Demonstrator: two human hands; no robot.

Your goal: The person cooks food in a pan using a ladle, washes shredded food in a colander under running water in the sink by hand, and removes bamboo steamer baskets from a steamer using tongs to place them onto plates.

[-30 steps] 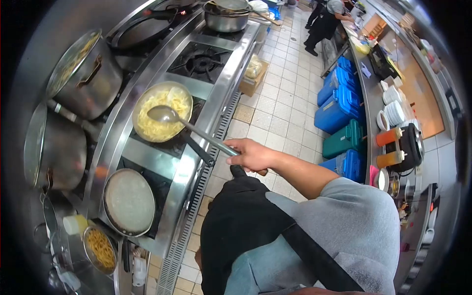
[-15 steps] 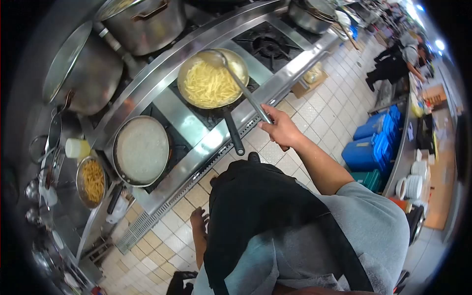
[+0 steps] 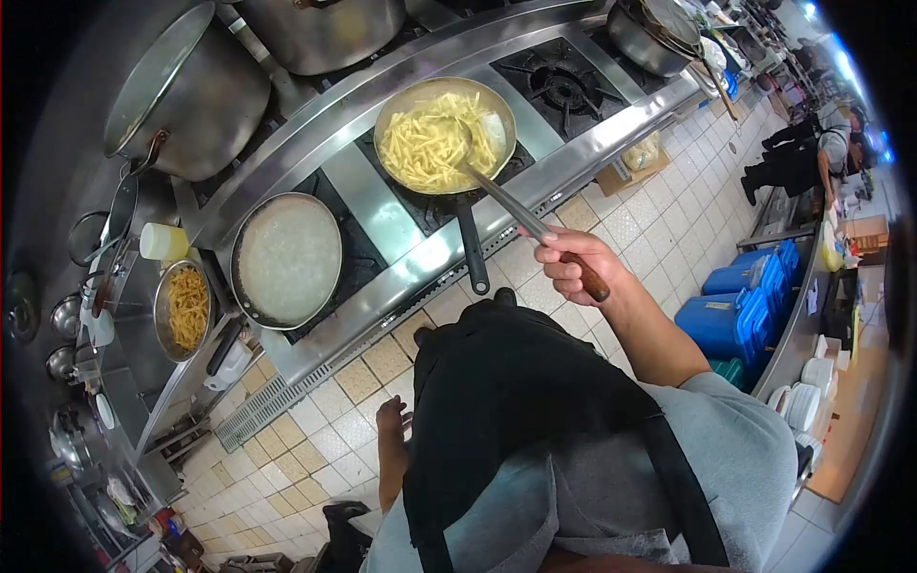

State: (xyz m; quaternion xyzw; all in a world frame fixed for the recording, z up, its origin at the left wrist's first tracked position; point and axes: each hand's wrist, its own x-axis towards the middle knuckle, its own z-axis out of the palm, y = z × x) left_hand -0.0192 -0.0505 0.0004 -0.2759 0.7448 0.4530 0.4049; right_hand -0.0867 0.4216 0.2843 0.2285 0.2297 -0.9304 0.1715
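Right hand: the person's right hand was closed around the brown end of the ladle, fingers wrapped and pressed on it.
Ladle: it slanted far and left from the hand, its bowl down among the pasta.
Pasta: the pale yellow strips lay in the middle pan, with a white patch at the right side.
Middle pan: it sat on the stove, its black handle pointing near, left of the right hand.
Left hand: the left hand hung low beside the apron — its fingers loosely spread, well apart from the stove.
Left pan: another pan stood left of the middle one, pale across its inside.
Bowl: a metal bowl farther left held browner noodles; a tub with yellow contents stood just beyond it.
Far side: two big pots stood behind the pans.
Right side: bare burner, then a smaller pot; across the aisle, blue bins — and, farther off, a co-worker at the counter.
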